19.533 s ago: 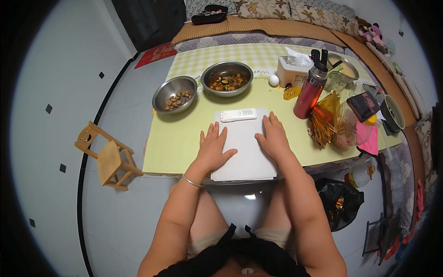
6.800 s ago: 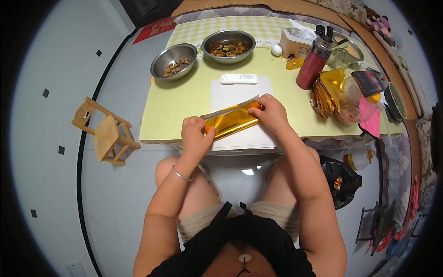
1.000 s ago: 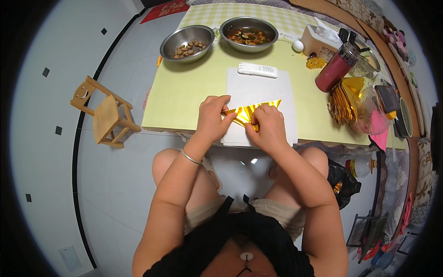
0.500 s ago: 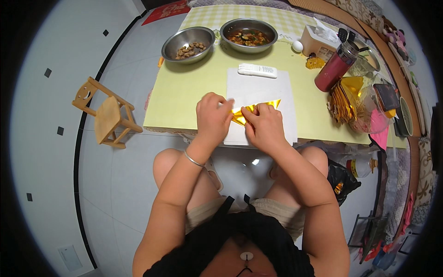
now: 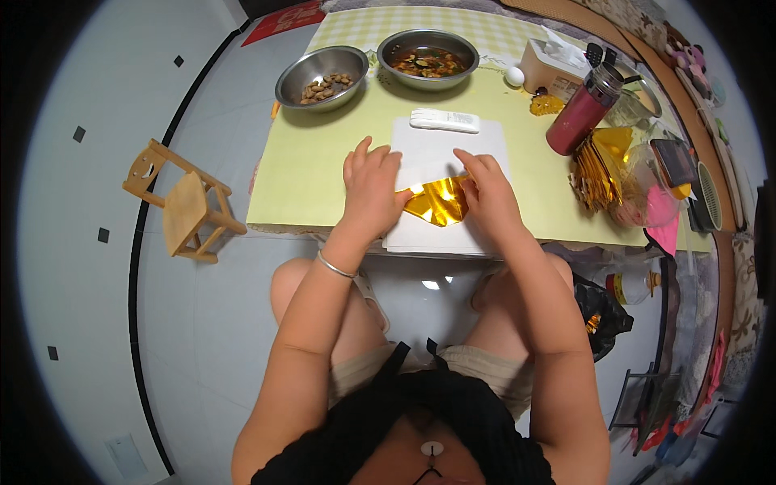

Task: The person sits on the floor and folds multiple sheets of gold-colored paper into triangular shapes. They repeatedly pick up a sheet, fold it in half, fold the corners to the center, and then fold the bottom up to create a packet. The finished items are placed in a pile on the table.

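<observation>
A folded sheet of gold foil paper (image 5: 437, 202) lies on a stack of white paper (image 5: 420, 240) at the table's near edge, its lower side pointed toward me. The fingers of my left hand (image 5: 371, 187) are stretched out and apart, and its thumb touches the foil's left end. At the right end, my right hand (image 5: 492, 200) grips the foil with its thumb and curled fingers, while the index finger is raised. Part of that grip is hidden behind the hand. Just beyond the paper stack lies a flat white plastic object (image 5: 444, 120).
Two steel bowls stand at the back, one with peanuts (image 5: 326, 87), one with reddish soupy food (image 5: 428, 61). A red flask (image 5: 584, 113), tissue box (image 5: 552, 68), egg (image 5: 514, 77), folded gold paper (image 5: 600, 174) and clear bowl (image 5: 647, 194) crowd the right. A small wooden chair (image 5: 185, 206) stands left.
My hands have moved apart toward the foil's two ends, uncovering its middle. My left fingers have straightened, and my right index finger has lifted. The foil now shows a wider face.
</observation>
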### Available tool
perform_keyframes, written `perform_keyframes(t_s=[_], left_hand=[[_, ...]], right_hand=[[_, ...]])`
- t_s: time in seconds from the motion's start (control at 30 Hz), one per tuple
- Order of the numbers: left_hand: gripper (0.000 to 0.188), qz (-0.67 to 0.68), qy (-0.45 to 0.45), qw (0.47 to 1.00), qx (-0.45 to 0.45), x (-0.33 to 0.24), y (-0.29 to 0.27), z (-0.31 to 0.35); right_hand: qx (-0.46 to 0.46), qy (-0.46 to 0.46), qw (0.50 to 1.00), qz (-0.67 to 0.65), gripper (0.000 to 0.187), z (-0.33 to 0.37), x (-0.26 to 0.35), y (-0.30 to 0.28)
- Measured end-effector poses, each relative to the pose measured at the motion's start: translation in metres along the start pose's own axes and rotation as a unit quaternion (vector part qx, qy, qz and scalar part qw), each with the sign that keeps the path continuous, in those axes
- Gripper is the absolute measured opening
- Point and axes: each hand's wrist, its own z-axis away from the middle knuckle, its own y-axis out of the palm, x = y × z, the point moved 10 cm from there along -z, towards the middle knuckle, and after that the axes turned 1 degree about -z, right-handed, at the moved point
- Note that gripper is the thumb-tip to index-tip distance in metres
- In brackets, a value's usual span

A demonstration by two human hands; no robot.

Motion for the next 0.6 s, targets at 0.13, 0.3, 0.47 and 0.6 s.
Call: perform_keyframes(t_s=[0.13, 0.3, 0.47, 0.6], left_hand=[[0.055, 0.017, -0.027, 0.992, 0.120, 0.007, 0.022, -0.006], [0.040, -0.042, 0.068, 0.979, 0.186, -0.021, 0.027, -0.006], [0.032, -0.003, 0.101, 0.986, 0.136, -0.051, 0.034, 0.024], [0.056, -0.018, 0.107, 0.971, 0.212, -0.051, 0.041, 0.052]], right_hand=[[-0.009, -0.052, 0.991, 0.124, 0.067, -0.009, 0.008, 0.001], [-0.020, -0.182, 0.958, 0.221, 0.062, -0.008, 0.030, 0.000], [0.095, -0.229, 0.960, 0.129, 0.050, 0.005, 0.024, 0.018], [0.134, -0.116, 0.982, 0.070, 0.049, 0.017, -0.006, 0.024]])
